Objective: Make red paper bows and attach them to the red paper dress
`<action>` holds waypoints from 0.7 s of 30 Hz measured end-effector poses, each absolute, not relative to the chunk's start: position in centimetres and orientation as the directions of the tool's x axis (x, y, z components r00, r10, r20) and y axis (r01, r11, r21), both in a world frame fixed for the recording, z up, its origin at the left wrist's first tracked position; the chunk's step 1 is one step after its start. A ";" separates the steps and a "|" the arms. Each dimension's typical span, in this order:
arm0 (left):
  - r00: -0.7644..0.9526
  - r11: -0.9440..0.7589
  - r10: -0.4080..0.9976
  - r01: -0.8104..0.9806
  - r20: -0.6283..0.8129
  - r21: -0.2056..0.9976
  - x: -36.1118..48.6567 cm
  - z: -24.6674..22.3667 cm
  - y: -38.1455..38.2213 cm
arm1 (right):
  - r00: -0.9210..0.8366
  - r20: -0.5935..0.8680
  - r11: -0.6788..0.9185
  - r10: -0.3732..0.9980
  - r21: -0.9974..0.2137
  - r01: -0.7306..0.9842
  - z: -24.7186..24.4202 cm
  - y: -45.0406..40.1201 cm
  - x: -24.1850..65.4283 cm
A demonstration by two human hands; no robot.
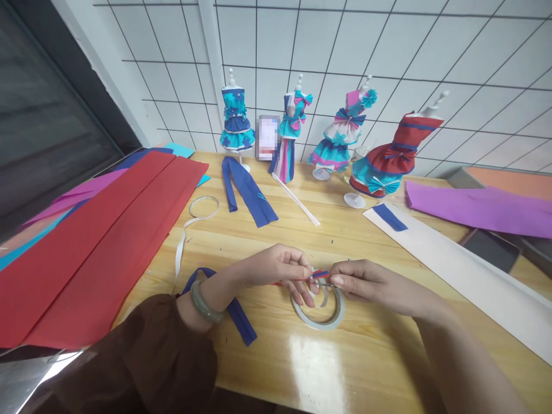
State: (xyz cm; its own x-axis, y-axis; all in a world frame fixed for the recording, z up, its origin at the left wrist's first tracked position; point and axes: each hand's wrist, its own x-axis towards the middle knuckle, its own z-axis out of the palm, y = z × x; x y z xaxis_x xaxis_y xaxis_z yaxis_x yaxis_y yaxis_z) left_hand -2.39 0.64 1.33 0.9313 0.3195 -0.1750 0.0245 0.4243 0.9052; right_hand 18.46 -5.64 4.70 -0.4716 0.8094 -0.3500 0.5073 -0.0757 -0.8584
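craft workspace | dressed miniature mannequins point(238, 123) | red sheets point(107, 230) | wooden table point(267, 368)

Four miniature white dress-form mannequins point(340, 135) clad in blues, pinks and red stand between 11 and 2 o'clock before a white square-tiled wall point(276, 40); a broad red sheet point(110, 241) stretches at 9 o'clock, a purple sheet point(478, 210) at 3.
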 end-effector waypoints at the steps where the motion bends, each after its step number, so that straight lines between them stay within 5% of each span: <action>1: 0.931 0.423 0.321 0.021 -0.172 0.906 -2.4 1.3 0.6 | -0.476 -0.350 -0.076 0.807 -0.861 0.503 4.6 -5.6 18.5; 21: 0.928 0.441 0.340 -0.015 -0.152 0.897 -2.2 1.2 0.6 | -0.552 -0.320 -0.040 0.770 -0.887 0.460 4.8 -5.2 18.3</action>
